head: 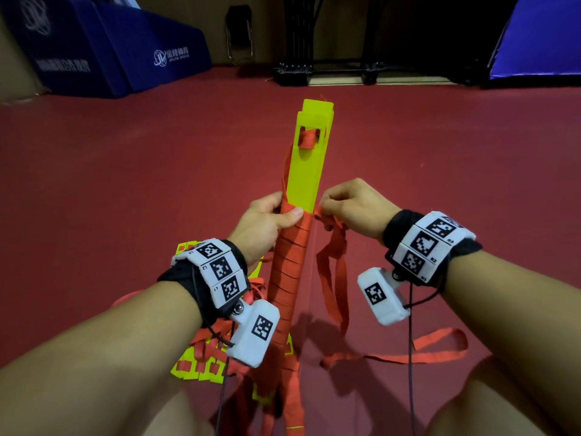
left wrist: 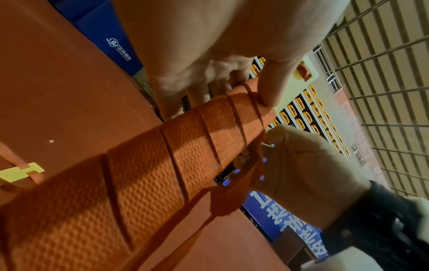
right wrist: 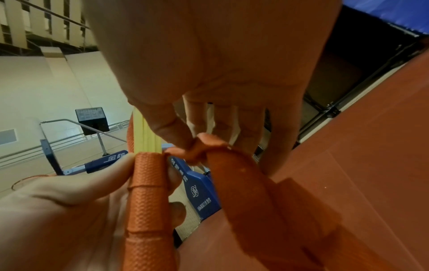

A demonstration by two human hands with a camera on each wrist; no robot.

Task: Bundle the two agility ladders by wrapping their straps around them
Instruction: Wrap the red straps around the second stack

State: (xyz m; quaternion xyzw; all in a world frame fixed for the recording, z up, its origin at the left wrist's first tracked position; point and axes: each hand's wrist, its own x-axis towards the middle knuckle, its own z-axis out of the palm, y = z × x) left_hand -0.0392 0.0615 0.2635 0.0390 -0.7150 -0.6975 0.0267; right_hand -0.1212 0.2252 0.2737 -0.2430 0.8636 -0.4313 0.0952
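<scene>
I hold one agility ladder bundle (head: pixel 309 171) upright: stacked yellow rungs, their lower half wound in red strap (head: pixel 290 262). My left hand (head: pixel 267 220) grips the bundle at the top edge of the winding, thumb pressed on the last turn (left wrist: pixel 267 91). My right hand (head: pixel 349 206) pinches the loose strap (right wrist: pixel 209 146) right beside the bundle. The strap's slack (head: pixel 333 272) hangs down and trails over the floor. The second ladder (head: pixel 201 366) lies loose on the floor under my left forearm, partly hidden.
Red sports floor (head: pixel 440 152) all around. Blue padded mats (head: pixel 110 48) stand at the far left, another blue mat (head: pixel 540 36) at the far right. A folded chair (head: pixel 239 33) and a black wheeled rack (head: pixel 330 70) stand at the back wall.
</scene>
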